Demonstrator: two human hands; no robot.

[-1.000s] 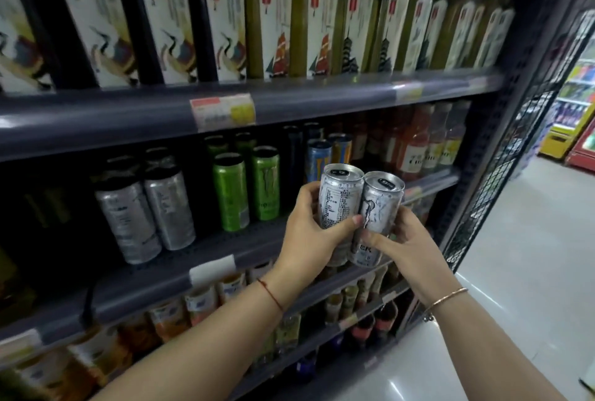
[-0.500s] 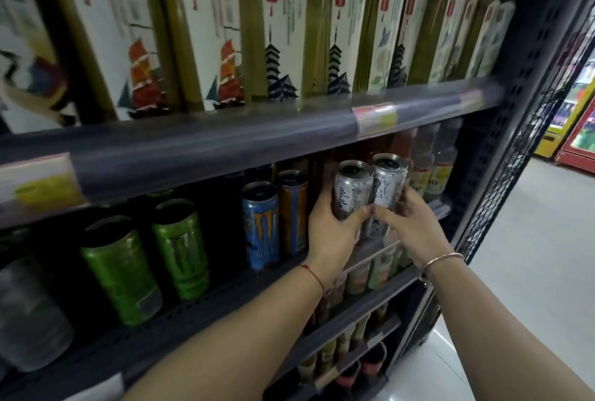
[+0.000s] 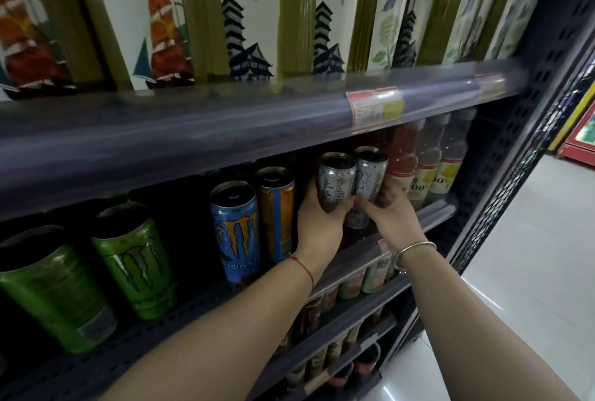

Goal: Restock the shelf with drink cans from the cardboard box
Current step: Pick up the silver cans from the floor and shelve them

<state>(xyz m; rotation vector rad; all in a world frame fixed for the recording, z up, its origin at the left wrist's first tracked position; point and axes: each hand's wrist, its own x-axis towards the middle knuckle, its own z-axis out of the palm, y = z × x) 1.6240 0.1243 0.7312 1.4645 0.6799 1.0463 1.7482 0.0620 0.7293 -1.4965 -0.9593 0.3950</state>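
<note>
Two tall silver drink cans stand side by side inside the middle shelf (image 3: 180, 333) opening. My left hand (image 3: 318, 220) grips the left silver can (image 3: 336, 182) around its lower half. My right hand (image 3: 391, 214) holds the right silver can (image 3: 370, 175) from the front and right. The cans sit between an orange can (image 3: 277, 210) on the left and a red-capped bottle (image 3: 401, 169) on the right. Whether their bases rest on the shelf is hidden by my hands. The cardboard box is out of view.
A blue can (image 3: 236, 233) and two green cans (image 3: 135, 259) stand further left on the same shelf. Tall green bottles with white labels (image 3: 244, 14) fill the shelf above. Smaller bottles line the lower shelves (image 3: 363, 278). White floor (image 3: 531, 272) lies to the right.
Both hands have carried the two silver cans forward and into the shelf opening, under the upper shelf edge. The view has moved closer to the shelf.
</note>
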